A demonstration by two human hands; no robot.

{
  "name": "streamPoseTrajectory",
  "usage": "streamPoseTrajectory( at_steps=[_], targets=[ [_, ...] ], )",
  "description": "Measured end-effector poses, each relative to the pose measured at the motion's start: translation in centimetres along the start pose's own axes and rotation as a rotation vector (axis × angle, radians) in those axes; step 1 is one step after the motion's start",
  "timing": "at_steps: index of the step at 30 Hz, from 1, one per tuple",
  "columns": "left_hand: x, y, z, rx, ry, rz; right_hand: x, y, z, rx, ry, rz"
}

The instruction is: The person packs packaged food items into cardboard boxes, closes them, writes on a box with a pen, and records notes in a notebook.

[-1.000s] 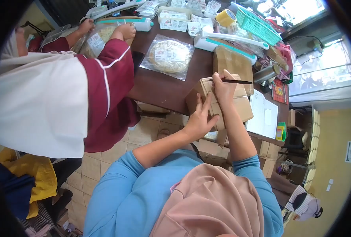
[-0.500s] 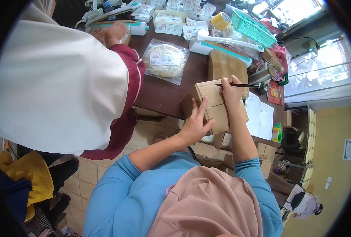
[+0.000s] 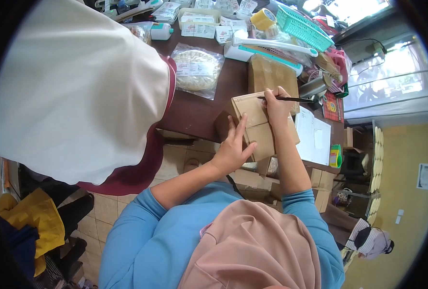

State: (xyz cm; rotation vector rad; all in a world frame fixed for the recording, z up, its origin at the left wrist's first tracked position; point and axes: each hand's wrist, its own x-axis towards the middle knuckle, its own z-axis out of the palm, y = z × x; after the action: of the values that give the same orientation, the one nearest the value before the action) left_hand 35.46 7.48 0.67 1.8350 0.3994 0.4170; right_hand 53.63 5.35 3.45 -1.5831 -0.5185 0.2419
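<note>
On the left side of the frame stands a co-worker in a white head covering (image 3: 84, 91) and a maroon garment (image 3: 127, 173); yellow cloth (image 3: 45, 219) lies at the lower left. Right of the co-worker, a labelled clear bag of flat, round, pale pieces (image 3: 198, 71) lies on the dark brown table (image 3: 190, 118), below a plastic tub (image 3: 218, 18) at the upper centre. At mid-frame the left hand (image 3: 231, 151) lies with fingers spread and thumb apart against the left side of a cardboard box (image 3: 255, 111), steadying it without gripping. This box sits at the table's near edge, just below a second brown box (image 3: 272, 77) and a white-and-teal bag sealer (image 3: 272, 54). The right hand (image 3: 278, 108) has its fingers closed around a black pen (image 3: 293, 99), the tip at the box's upper part. Farther right are a metal flask (image 3: 315, 86), an open notebook (image 3: 310, 130) and a green tape roll (image 3: 336, 156); a teal basket (image 3: 303, 29) stands at the upper right.
</note>
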Motion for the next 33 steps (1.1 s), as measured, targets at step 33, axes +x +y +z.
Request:
streamPoseTrajectory(
  at_steps=[33],
  targets=[
    [-0.1,0.6,-0.4,-0.034,-0.001,-0.028,0.7,0.4,-1.3,0.022,-0.049,0.083]
  ],
)
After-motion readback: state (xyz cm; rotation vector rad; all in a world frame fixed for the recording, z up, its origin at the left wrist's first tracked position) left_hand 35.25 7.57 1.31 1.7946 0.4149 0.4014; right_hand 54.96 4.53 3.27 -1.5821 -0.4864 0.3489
